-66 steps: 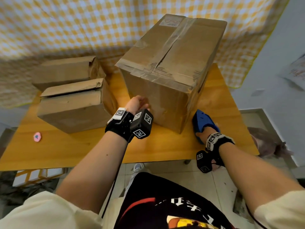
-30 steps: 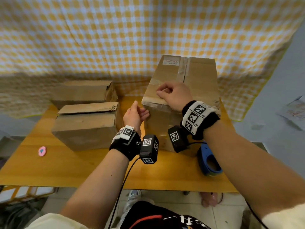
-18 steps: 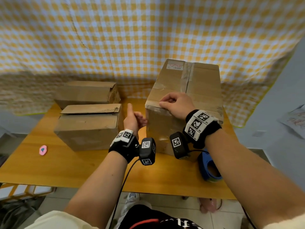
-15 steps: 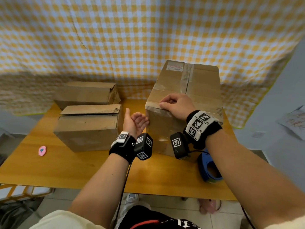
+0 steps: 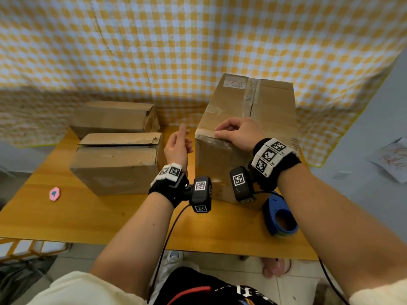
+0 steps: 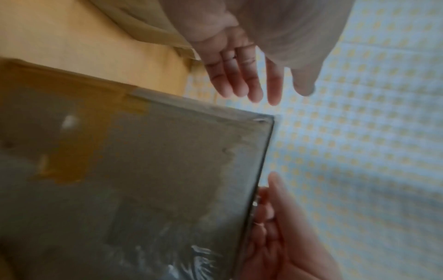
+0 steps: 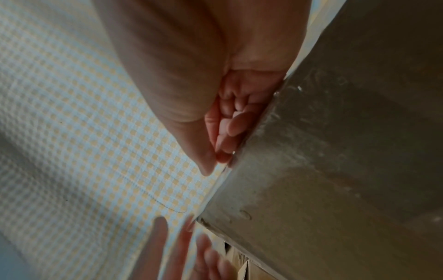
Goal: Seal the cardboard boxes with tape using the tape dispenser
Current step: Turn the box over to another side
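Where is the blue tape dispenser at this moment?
In the head view, the blue tape dispenser lies on the table, near its front right edge, beside the tall box.

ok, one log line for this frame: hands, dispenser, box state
left hand: open, beside tall box, holding nothing | right hand: curled fingers pressing tape at box's top front edge | tape dispenser: idle on table
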